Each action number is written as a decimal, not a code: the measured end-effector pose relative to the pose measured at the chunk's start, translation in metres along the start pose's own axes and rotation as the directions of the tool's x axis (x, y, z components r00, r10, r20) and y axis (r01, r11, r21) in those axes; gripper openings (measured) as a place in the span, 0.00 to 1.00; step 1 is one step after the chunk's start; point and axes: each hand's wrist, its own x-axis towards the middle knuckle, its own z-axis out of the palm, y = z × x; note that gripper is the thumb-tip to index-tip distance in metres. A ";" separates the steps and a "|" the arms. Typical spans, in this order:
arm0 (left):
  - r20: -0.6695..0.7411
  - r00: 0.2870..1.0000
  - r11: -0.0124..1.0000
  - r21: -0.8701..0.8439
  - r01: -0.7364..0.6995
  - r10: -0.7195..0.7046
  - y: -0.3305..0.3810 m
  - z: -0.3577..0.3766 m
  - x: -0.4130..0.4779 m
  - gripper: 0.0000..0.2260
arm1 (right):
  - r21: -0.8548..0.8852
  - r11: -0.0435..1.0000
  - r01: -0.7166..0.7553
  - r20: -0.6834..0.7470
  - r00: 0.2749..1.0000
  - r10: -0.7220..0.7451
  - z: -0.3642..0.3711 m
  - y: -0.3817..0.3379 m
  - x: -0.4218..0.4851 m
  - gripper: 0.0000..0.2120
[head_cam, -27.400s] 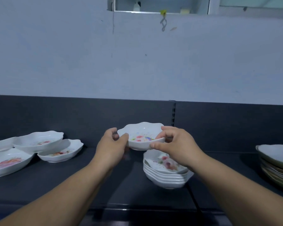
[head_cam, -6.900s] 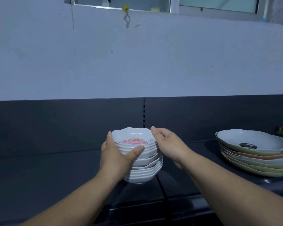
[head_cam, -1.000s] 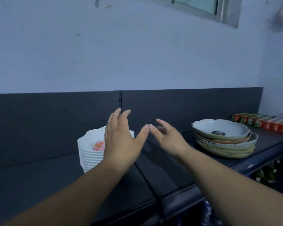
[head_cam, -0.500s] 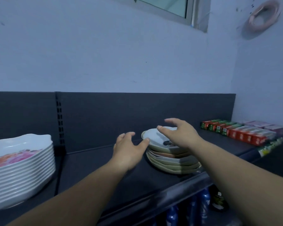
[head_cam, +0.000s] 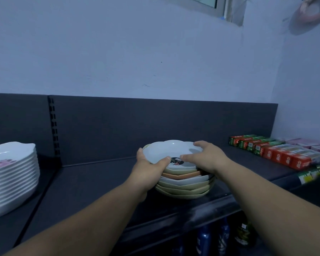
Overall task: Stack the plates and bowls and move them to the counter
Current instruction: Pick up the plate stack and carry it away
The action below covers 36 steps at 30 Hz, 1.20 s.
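Both hands were on the top plate, a pale scalloped one w/ a dark sticker in its well, btwn the two thumbs. Left hand gripped its near-left rim, thumb hooked over the edge, fingers wrapped round the outer side. Right hand held the opposite rim, fingers curled over it. The plate sat atop the stack of coloured plates directly under both hands on the dark bench; couldn't tell if it was lifted clear. Well left of the left hand stood a stack of white bowls. Beyond the right hand lay red boxes in a row; bottles stood below the bench edge.
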 end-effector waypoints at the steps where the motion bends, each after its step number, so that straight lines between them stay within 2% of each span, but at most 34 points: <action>1: -0.022 1.000 1.000 -0.009 -0.006 0.006 -0.001 -0.002 0.000 0.43 | 0.005 1.000 0.011 0.005 1.000 -0.011 0.003 -0.002 0.000 0.41; 14: -0.318 0.948 1.000 0.008 0.005 -0.003 -0.010 -0.105 0.003 0.37 | 0.130 0.976 0.177 0.116 0.975 -0.192 0.071 -0.065 -0.009 0.41; 20: -0.336 0.940 0.999 -0.005 0.051 -0.050 -0.021 -0.145 0.012 0.34 | 0.101 0.985 0.137 0.136 0.979 -0.150 0.093 -0.090 -0.005 0.39; 23: -0.316 0.948 0.994 0.081 0.075 -0.046 -0.023 -0.150 0.018 0.33 | 0.082 0.993 0.087 0.124 0.988 -0.097 0.100 -0.096 0.002 0.39; 28: -0.249 0.967 0.970 0.219 0.108 -0.052 -0.025 -0.147 0.029 0.29 | 0.030 0.999 0.040 0.090 0.995 -0.043 0.105 -0.099 0.011 0.34; 32: -0.233 0.970 0.983 0.154 0.104 -0.066 -0.023 -0.149 0.038 0.28 | -0.065 0.997 0.049 0.090 0.995 -0.043 0.107 -0.098 0.011 0.35; 36: -0.259 0.965 0.989 0.136 0.066 -0.029 -0.023 -0.156 0.043 0.31 | -0.058 0.998 0.038 0.118 0.993 -0.031 0.109 -0.094 0.011 0.36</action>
